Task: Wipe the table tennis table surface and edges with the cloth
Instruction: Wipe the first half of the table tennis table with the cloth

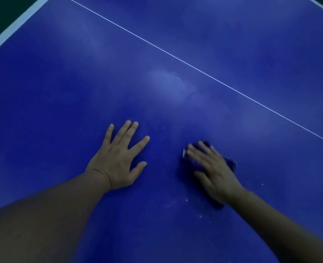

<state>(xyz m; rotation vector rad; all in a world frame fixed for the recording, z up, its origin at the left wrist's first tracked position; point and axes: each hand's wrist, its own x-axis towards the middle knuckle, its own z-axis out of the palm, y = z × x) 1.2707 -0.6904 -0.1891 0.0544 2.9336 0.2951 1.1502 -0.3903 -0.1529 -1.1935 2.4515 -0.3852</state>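
The person's right hand (212,168) pressed flat-fingered on the dark cloth (230,164) directly beneath it, left hand (117,158) splayed bare on the blue table (62,111) alongside, with the white specks (187,200) lying just wrist-side of the cloth.
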